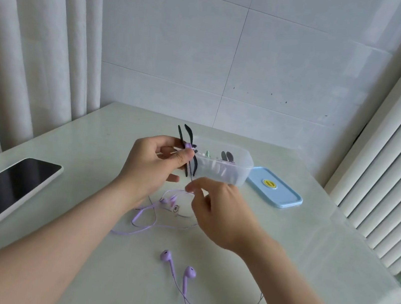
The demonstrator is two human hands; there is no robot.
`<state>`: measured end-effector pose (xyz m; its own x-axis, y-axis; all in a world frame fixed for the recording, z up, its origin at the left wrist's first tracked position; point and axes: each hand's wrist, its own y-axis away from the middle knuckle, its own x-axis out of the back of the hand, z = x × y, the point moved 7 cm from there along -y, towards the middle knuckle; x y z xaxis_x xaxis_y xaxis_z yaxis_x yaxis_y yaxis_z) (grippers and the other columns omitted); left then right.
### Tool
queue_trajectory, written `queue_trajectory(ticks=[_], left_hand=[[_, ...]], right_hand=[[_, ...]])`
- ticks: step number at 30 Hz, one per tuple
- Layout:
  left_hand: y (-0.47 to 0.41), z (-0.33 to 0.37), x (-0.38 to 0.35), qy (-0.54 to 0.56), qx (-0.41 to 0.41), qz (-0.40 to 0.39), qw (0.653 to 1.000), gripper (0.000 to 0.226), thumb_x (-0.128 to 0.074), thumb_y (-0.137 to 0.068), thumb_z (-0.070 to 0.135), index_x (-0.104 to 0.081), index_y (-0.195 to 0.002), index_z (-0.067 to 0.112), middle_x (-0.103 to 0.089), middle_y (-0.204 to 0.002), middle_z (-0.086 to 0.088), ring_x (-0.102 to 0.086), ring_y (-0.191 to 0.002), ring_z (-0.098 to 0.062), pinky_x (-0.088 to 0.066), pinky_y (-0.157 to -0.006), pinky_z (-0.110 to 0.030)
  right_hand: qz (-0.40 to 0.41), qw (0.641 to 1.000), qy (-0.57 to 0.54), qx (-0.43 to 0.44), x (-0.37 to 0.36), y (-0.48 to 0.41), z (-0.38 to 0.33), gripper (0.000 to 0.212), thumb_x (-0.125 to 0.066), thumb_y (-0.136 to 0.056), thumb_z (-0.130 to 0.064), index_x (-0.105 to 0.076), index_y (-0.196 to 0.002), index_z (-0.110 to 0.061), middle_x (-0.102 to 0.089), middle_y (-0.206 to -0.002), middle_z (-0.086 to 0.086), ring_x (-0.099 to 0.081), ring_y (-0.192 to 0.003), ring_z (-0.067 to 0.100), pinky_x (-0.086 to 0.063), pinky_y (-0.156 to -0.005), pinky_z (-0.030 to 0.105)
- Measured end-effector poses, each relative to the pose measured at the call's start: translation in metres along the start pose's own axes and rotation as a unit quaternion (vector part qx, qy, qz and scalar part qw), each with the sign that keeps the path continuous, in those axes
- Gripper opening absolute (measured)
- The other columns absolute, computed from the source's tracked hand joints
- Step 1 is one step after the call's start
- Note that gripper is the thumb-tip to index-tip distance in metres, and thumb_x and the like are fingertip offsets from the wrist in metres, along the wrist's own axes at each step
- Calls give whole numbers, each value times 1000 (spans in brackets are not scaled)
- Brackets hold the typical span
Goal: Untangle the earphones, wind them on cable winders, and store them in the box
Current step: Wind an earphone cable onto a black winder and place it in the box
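Earphones cable (145, 227) (purple): right hand (213, 211) pinches it; left hand (155, 163) grips the black winder (186, 147).

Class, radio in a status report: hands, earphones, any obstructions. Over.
Left hand grips black winder, some purple cable wound. Right hand pinches the cable below it. Earbuds loose on table. Box open behind, path clear.

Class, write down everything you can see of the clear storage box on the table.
The box is a translucent, plastic-looking tub, rectangular with rounded corners, standing upright and open on the pale table. Its blue lid lies flat on the table to its right. Inside show black winder tips and pale wound cable. The left hand, holding a black winder, overlaps its left end in view; contact cannot be told.
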<state>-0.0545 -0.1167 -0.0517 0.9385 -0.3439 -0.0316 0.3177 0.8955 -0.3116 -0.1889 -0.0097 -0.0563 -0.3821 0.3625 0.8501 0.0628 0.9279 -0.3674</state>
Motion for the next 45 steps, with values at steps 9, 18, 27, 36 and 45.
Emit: queue_trajectory(ticks=[9,18,27,36,45], left_hand=[[1,-15,-10,-22,47,-69,996,22,-79,-94,25,-73,-110,10,-77,-104,-6,-74,-84,-25,-57,-58,-37],[15,-9,-37,-30,45,-198,979,35,-83,-88,29,-68,-114,10,-76,-87,-17,-70,-74,-25,-64,-70,-44],[21,-10,-54,-61,16,-240,969,13,-73,-97,15,-78,-109,18,-77,-89,0,-70,-82,-17,-63,-83,-38],[24,-13,-56,-34,33,-272,961,23,-73,-97,17,-74,-120,15,-79,-103,-11,-75,-90,-23,-62,-89,-40],[13,-2,-43,126,38,-160,978,37,-74,-86,26,-74,-118,9,-77,-105,-22,-75,-90,-26,-63,-82,-38]], right_hand=[[130,985,-70,92,28,10,-24,22,-43,-104,-32,-56,-90,-22,-48,-51,-6,-43,-50,22,-41,-51,46],[241,963,-118,-3,48,6,8,18,-49,-106,-21,-54,-89,-21,-51,-57,-16,-46,-56,15,-38,-58,37],[297,954,-4,-53,57,8,32,21,-60,-104,-38,-68,-92,-23,-48,-70,-14,-45,-63,12,-36,-54,34],[323,945,-49,-18,60,8,42,5,-70,-100,-19,-74,-101,-20,-58,-86,-5,-60,-81,18,-45,-71,33],[203,975,-72,-55,37,0,35,28,-56,-103,-13,-59,-78,-25,-53,-63,-14,-51,-64,5,-36,-64,12]])
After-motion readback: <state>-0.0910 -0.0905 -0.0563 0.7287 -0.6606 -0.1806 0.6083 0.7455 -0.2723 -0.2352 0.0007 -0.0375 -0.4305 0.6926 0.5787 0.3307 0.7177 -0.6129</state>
